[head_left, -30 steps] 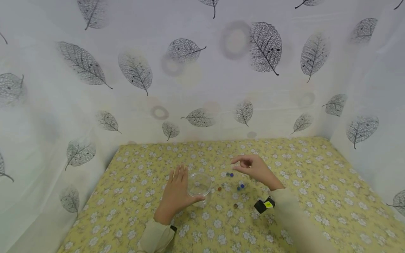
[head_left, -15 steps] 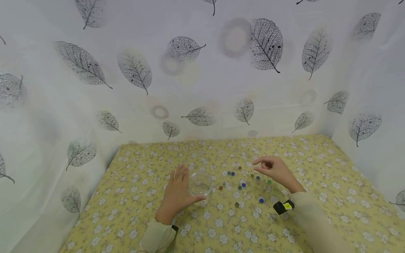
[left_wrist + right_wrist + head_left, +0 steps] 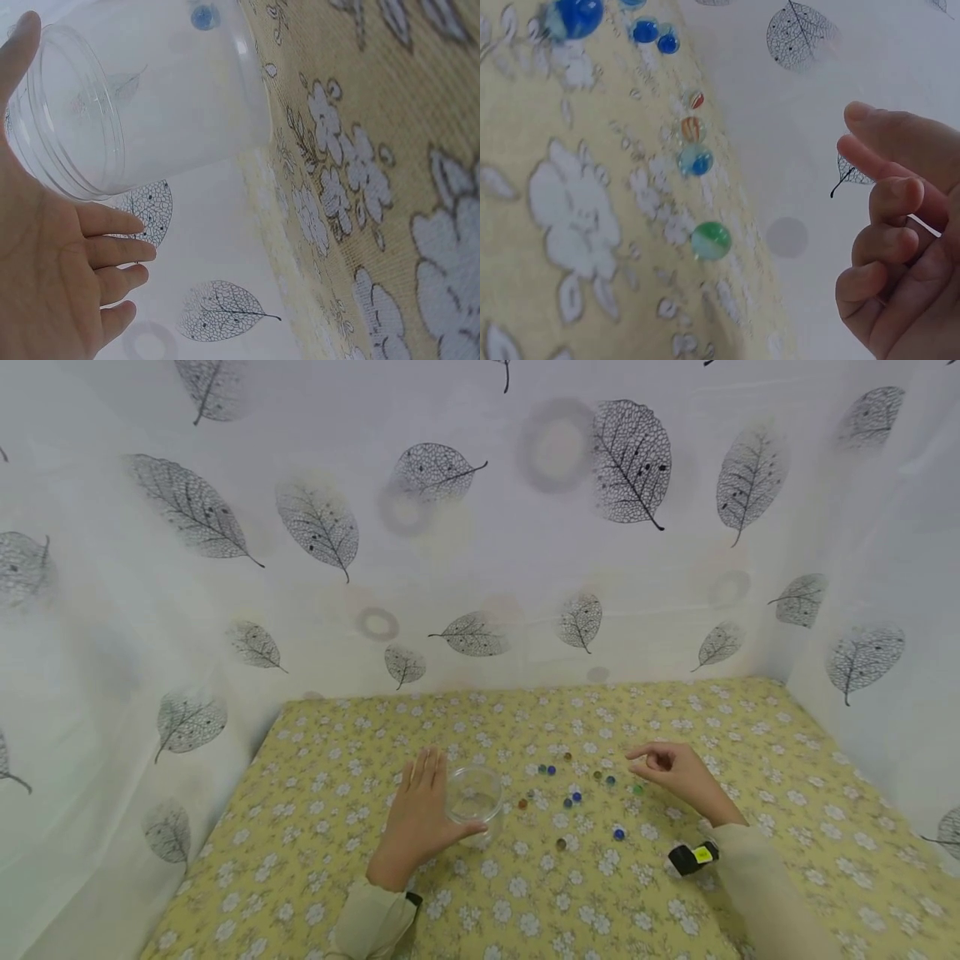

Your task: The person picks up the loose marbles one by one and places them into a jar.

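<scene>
A clear round jar [image 3: 475,802] stands upright on the cloth; the left wrist view shows its ridged neck [image 3: 67,112] and smooth wall. My left hand [image 3: 420,818] is against the jar's left side, fingers straight, thumb across its front near the rim. My right hand [image 3: 686,777] hovers right of the marbles, holding nothing; in the right wrist view, thumb and index finger of this hand [image 3: 911,217] are extended with a small gap, the others curled. Nearest it lies a green marble [image 3: 711,240]. A blue marble [image 3: 618,835] sits closer to me.
Several more marbles lie scattered between jar and right hand, among them an orange one [image 3: 522,804], a brownish one [image 3: 561,843] and a blue pair. A flowered yellow cloth [image 3: 300,827] covers the table; a leaf-patterned white curtain [image 3: 480,568] surrounds it on the back and sides.
My right hand has moved rightward, away from the jar, uncovering several marbles, including the green one and the near blue one. My left hand and the jar have stayed together in place.
</scene>
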Demonstrator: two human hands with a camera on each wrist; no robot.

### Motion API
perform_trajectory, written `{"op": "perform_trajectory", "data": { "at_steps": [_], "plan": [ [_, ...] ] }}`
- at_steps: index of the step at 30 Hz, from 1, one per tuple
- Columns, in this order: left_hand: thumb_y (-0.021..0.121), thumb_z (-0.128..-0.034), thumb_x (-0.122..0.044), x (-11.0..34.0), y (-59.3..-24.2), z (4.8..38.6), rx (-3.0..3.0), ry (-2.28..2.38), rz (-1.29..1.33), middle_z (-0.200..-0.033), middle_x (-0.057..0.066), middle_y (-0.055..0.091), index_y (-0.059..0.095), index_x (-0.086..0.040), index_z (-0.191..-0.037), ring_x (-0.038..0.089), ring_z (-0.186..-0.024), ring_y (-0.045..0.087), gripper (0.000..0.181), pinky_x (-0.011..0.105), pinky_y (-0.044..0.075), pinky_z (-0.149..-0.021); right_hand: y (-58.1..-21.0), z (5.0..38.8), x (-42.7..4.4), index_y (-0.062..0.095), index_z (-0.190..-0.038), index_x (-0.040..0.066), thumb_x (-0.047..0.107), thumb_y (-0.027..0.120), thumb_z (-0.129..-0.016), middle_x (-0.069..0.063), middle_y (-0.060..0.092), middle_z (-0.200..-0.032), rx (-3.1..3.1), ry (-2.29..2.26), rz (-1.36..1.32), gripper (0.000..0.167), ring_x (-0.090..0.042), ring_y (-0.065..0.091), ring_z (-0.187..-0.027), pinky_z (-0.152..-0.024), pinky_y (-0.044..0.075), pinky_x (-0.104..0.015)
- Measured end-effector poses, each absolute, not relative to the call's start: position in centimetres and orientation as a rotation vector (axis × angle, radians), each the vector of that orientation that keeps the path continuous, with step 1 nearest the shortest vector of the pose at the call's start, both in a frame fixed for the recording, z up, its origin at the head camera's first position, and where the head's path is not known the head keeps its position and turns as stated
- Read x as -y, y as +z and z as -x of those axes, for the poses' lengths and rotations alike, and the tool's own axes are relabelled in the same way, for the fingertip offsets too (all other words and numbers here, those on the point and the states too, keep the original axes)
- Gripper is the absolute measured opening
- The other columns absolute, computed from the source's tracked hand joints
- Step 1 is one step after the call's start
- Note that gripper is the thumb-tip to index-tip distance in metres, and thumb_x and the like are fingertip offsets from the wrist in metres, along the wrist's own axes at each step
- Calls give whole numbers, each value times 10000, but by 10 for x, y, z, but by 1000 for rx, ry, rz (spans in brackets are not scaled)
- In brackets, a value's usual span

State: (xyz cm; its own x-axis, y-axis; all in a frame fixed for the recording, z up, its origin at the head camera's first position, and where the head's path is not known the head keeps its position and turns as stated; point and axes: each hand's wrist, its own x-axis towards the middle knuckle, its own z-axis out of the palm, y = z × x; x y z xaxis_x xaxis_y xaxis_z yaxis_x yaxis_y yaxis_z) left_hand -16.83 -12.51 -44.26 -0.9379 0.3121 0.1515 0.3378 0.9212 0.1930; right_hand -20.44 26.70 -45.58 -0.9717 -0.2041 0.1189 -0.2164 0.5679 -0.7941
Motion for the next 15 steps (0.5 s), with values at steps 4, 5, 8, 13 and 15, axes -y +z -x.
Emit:
{"op": "perform_trajectory", "data": {
  "at_steps": [4,5,8,13,15],
  "plan": [
    [585,-698,-760,125,-443,169,2962,-318,504,-1562,200,145,220,37,-1477,348,-1458,126,1172,506,155,-1194,-464,206,-273,685,-1048,10,212,654,-891,40,417,-593,2794,1397,-366,258,-56,291,-481,-526,386,-247],
    [585,-698,-760,125,-443,169,2964,-318,502,-1562,198,141,217,36,-1478,348,-1458,127,1174,506,152,-1195,-466,207,-275,687,-1040,10,203,655,-890,41,416,-589,2798,1388,-371,247,-54,291,-479,-535,391,-244],
    [601,-692,-752,124,-442,169,2966,-337,502,-1561,203,144,217,39,-1477,359,-1454,136,1178,512,149,-1193,-469,207,-279,691,-1029,11,186,656,-888,39,417,-578,2816,1370,-379,227,-60,287,-470,-545,396,-243],
    [614,-689,-744,123,-442,169,2973,-346,493,-1560,201,152,219,40,-1476,360,-1453,143,1179,512,147,-1194,-475,207,-285,692,-1032,50,247,662,-884,19,446,-588,2902,1408,-325,248,-57,305,-450,-477,404,-264],
    [619,-695,-734,123,-442,169,2971,-350,489,-1559,202,160,224,40,-1475,355,-1455,137,1167,510,147,-1195,-477,207,-287,692,-1028,67,265,669,-878,4,466,-600,2935,1423,-297,250,-55,318,-449,-455,404,-273]
  ]
}}
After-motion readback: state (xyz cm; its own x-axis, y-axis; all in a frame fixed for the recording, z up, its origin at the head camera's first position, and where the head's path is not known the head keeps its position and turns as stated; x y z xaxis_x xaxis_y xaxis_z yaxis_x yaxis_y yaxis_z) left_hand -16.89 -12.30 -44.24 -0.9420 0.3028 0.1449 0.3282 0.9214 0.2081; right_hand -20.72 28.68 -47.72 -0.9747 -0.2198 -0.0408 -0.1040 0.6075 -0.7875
